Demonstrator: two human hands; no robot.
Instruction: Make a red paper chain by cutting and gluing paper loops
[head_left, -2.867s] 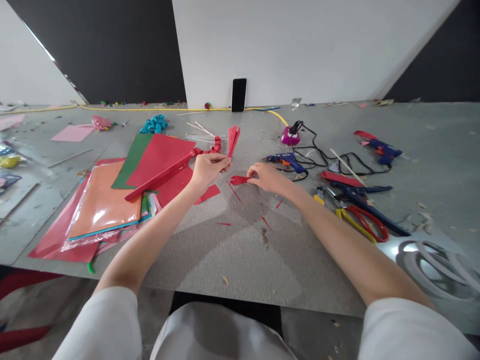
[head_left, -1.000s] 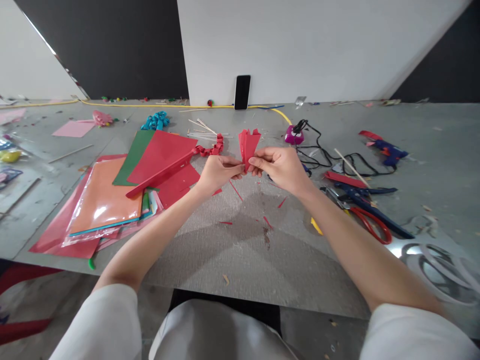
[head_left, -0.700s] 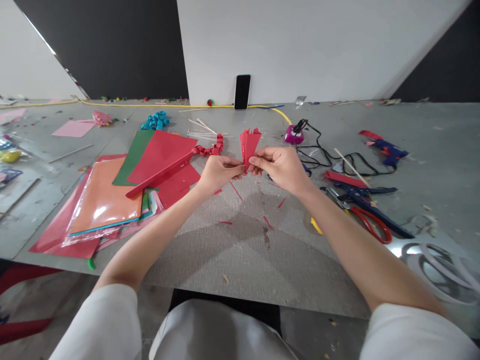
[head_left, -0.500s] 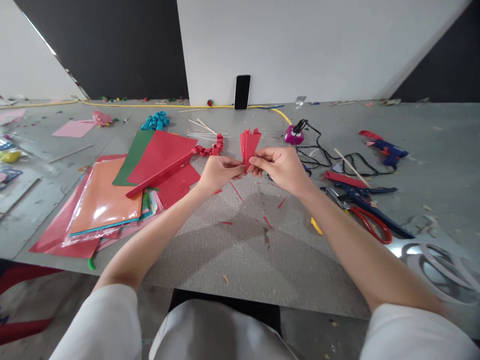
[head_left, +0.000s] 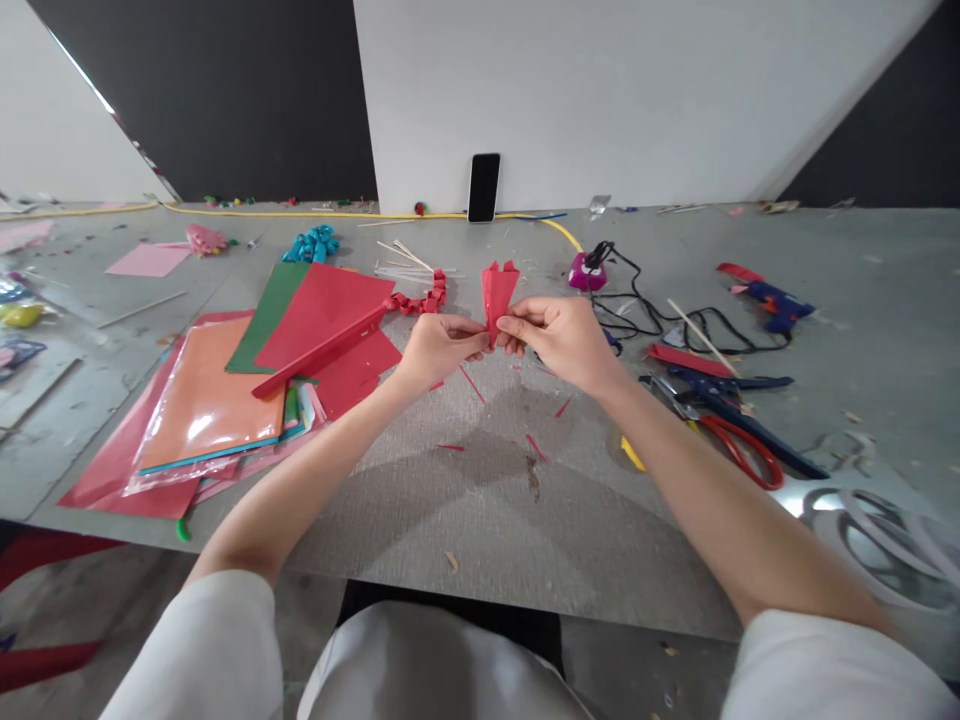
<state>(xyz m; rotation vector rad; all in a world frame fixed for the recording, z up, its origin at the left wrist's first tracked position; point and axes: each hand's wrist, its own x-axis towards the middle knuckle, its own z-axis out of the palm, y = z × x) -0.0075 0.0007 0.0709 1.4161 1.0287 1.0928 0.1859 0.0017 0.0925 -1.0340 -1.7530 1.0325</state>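
A red paper flower (head_left: 498, 290), cone-shaped with a wider, notched top, stands upright between my two hands above the table. My left hand (head_left: 444, 345) pinches its narrow lower end from the left, thumb and fingers together. From the right, my right hand (head_left: 559, 335) grips the same lower part with thumb and forefinger. The fingertips hide most of the base. Left of my hands lies a curled red paper strip (head_left: 420, 300), touching sheets of red paper (head_left: 330, 310).
An orange sheet pack (head_left: 214, 400) and green paper (head_left: 262, 335) lie at left. Right are red-handled scissors (head_left: 742, 450), dark blue pliers (head_left: 739, 405), a glue gun (head_left: 776, 300) and a purple power socket (head_left: 587, 271) with black cord. A phone (head_left: 484, 188) leans on the wall.
The red paper flower has turned slightly between my fingers, and its top edge looks narrower. Both hands stay almost in the same place.
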